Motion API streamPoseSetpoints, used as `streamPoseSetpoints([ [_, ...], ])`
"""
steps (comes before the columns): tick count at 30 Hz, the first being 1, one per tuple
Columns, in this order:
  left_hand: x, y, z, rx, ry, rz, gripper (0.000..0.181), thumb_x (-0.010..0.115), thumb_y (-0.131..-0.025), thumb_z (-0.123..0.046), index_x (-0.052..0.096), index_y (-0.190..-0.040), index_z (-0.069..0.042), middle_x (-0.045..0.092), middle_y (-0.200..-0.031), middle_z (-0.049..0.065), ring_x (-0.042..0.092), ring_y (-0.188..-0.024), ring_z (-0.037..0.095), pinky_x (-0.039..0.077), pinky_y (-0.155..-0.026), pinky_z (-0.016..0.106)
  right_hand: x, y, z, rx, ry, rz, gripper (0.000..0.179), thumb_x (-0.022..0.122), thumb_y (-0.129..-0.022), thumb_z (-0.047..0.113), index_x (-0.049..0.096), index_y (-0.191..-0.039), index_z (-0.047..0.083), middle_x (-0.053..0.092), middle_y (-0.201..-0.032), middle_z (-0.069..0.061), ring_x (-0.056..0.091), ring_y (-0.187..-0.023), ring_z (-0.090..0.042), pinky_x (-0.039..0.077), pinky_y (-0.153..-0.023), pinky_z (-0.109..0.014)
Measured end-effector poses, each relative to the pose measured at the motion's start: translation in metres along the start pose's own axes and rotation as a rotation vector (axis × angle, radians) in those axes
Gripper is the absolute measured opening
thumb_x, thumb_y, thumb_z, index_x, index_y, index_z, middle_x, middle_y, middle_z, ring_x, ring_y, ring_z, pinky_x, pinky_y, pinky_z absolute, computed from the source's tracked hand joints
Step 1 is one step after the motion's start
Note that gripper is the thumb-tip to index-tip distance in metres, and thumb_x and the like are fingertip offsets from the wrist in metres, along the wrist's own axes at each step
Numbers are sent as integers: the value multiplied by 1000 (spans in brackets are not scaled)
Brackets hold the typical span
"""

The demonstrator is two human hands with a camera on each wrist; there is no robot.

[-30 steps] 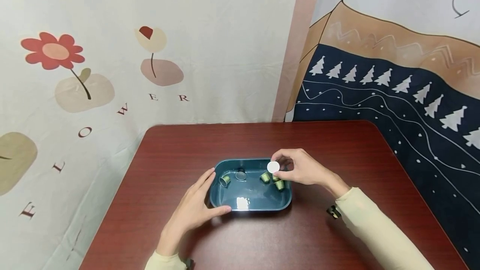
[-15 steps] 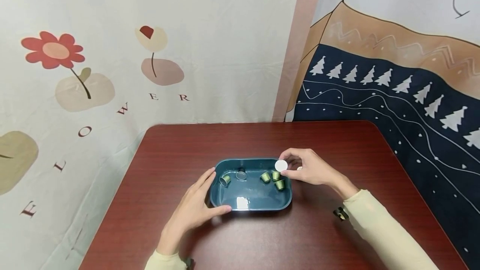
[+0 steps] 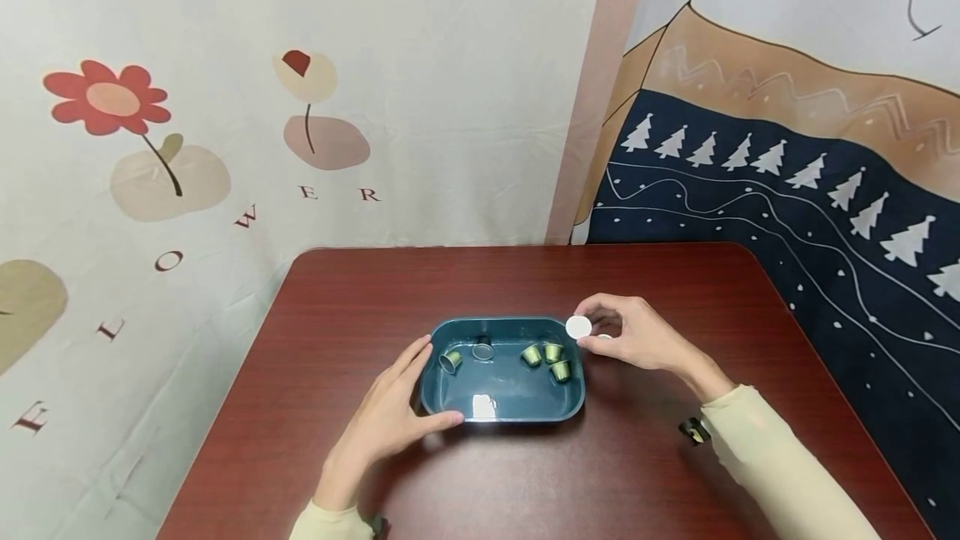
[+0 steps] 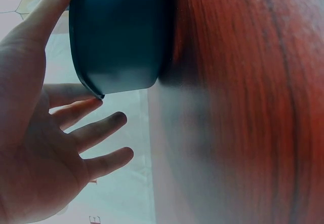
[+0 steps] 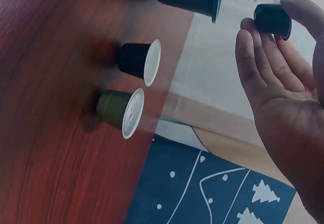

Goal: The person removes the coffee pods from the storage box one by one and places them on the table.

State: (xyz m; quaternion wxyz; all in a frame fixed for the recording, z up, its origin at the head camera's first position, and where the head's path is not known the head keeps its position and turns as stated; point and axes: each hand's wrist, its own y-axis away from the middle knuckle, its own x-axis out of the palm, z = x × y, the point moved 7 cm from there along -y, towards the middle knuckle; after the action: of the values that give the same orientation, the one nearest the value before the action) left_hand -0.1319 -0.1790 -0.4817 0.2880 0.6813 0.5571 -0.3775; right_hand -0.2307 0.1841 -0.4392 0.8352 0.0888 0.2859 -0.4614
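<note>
My right hand pinches a coffee capsule between thumb and fingertips, just off the right end of a blue-green tray. Its white lid shows in the head view, while its dark body is seen in the right wrist view. My left hand spans the tray's left end, fingers fairly straight, with the thumb at the front rim and fingertips at the back-left corner. Inside the tray lie several capsules: green ones grouped at the right, another green capsule and a dark capsule at the left.
On the table, beyond the tray's right end, stand a black capsule with a white lid and an olive-green capsule with a silver lid. My right hand mostly hides them in the head view. Printed cloth hangs behind the table.
My right hand has moved right with the pinched capsule, from over the tray to past its right rim, uncovering the green capsules there. The left hand stays in place.
</note>
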Motion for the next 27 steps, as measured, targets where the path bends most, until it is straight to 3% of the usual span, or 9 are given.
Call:
streamPoseSetpoints([
  [10,1,1,2,-18,6,8,125,92,-83,-73,41,-175,-6,38,-185,8,49,-163,45,48,-128,69,-14,13,-11,9,-10,-51,33,91,-96,11,76,-125,15,83,-112,-3,78,-102,-10,66,-90,-24],
  [20,1,1,2,-30,15,17,125,92,-83,-73,40,-175,-7,37,-186,8,49,-163,44,47,-128,70,-29,26,-18,42,22,-99,33,91,-97,13,76,-126,15,83,-114,-4,77,-101,-7,68,-92,-28],
  [27,0,-1,1,-20,4,13,125,92,-83,-73,41,-175,-6,38,-185,8,50,-163,44,47,-128,68,-37,34,-23,52,58,-135,34,91,-96,11,77,-127,14,83,-115,-4,77,-103,-6,66,-94,-22],
])
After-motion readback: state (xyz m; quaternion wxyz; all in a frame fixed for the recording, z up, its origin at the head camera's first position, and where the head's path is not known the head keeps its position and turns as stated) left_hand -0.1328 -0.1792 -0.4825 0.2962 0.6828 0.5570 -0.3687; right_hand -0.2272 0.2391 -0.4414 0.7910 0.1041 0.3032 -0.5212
